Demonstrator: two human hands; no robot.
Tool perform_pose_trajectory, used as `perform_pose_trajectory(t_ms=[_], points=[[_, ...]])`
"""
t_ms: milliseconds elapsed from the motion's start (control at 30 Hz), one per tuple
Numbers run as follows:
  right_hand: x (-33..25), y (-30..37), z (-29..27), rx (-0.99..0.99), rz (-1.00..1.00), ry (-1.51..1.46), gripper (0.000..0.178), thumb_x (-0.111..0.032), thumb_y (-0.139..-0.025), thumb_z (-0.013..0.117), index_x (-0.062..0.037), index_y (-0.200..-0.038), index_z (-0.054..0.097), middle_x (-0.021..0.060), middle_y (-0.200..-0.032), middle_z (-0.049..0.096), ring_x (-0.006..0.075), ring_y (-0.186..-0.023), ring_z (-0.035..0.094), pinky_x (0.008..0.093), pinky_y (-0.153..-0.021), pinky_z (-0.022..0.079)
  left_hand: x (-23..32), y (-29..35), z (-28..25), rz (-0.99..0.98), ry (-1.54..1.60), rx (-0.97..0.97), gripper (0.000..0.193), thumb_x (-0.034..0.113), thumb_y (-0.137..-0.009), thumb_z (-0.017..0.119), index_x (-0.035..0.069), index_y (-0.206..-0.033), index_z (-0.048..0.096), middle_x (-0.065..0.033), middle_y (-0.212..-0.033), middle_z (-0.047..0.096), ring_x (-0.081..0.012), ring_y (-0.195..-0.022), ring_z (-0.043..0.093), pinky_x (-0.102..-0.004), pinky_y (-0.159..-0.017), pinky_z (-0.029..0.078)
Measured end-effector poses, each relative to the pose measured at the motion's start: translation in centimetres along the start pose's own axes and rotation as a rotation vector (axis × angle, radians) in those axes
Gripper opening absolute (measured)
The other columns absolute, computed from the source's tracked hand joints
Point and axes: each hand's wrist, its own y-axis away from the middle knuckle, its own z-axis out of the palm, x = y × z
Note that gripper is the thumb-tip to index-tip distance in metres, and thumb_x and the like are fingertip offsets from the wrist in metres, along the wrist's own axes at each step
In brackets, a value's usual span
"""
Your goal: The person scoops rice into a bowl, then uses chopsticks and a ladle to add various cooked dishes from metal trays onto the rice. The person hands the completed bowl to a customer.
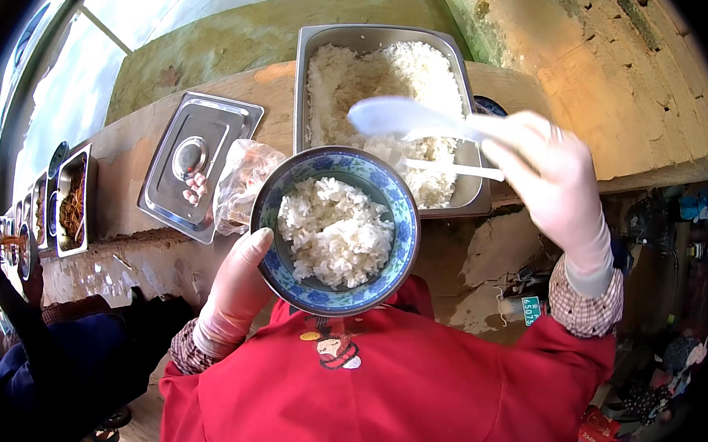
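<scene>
White paddle, held in the right grip, points leftward from it along its long axis above the tub, to which that grip is nearer, while the left grip clasps the bowl just rightward.

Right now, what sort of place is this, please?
Probably a food-serving counter, perhaps a canteen: a large metal tray of cooked rice stands on a ledge, a smaller tray of brownish food stands farther left, and a blue-patterned bowl holds more rice.
</scene>
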Motion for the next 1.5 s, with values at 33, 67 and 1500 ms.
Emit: perform_pose_trajectory(t_ms=[33,67,1500], points=[[1.6,-0.8,-0.2,-0.027,0.079,0.081,0.020,-0.002,-0.085,0.060,-0.0017,-0.104,0.065,0.0126,-0.084,0.063,0.0253,-0.071,0.062,0.0337,-0.061,0.050,0.1,0.0,-0.1,-0.002,-0.019,-0.004,0.072,0.039,-0.087,0.060,-0.001,-0.140,0.032,-0.0188,-0.140,0.041,-0.0324,-0.126,0.043,-0.0451,-0.107,0.032],[3.7,-1.5,0.6,0.006,0.068,0.223,0.018,-0.004,-0.086,0.057,-0.0017,-0.102,0.065,0.0125,-0.084,0.064,0.0245,-0.072,0.063,0.0333,-0.061,0.051,0.1,-0.3,-0.3,-0.007,-0.040,-0.011,0.073,0.039,-0.086,0.060,-0.001,-0.140,0.032,-0.0188,-0.140,0.041,-0.0323,-0.126,0.043,-0.0451,-0.107,0.033],[4.0,-1.9,4.8,-0.198,0.587,-0.871,0.025,-0.013,-0.094,0.054,0.0022,-0.112,0.062,0.0067,-0.091,0.067,0.0050,-0.070,0.057,0.0182,-0.062,0.047,0.0,1.2,1.7,0.013,0.064,0.031,0.062,0.034,-0.090,0.060,-0.003,-0.135,0.039,-0.0145,-0.132,0.051,-0.0245,-0.120,0.050,-0.0395,-0.103,0.039]])
